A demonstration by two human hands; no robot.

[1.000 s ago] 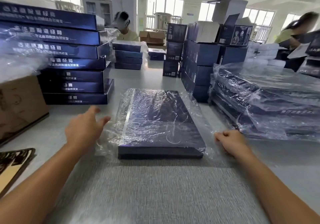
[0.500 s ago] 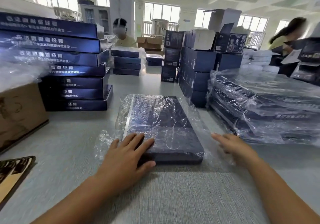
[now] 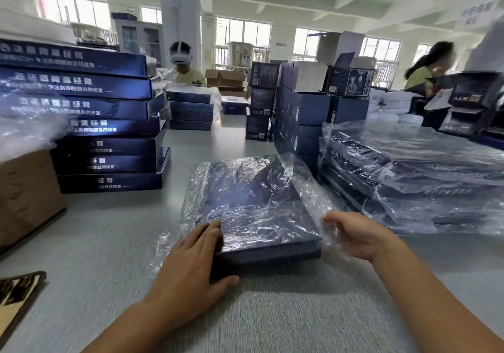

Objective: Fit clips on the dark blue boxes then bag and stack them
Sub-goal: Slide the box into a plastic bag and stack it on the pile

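Clear plastic bag (image 3: 308, 189) now wrapped around the dark blue box (image 3: 253, 205) in the middle of the grey table (image 3: 286, 320), loose film spilling past both near corners. Left hand (image 3: 191, 265), which one second ago hovered apart from the box, now lying flat on its near left corner, fingers straight and together, thumb spread along the front edge, pressing and not gripping. Right hand (image 3: 357, 235) moved in from the table to the near right corner and lifted, fingers curled into the slack film there; seems to be pinching it, though blur and glare make this uncertain. Meaning for the task, as a judgement: bagging almost finished, only open end to be pulled or folded, then stacking. No clip visible through the wrinkled plastic. Just to the right, pile of bagged boxes (image 3: 414, 189), each one in its own bag, probably the stack to receive this one. To the left, cardboard carton (image 3: 27, 194) with crumpled film on top, contents hidden. Behind it, tall stack of unbagged boxes (image 3: 109, 123), lettering on the sides. Further back, upright small cartons (image 3: 300, 107), one open at the top, inside not visible. Farthest, two other people at work near the windows.
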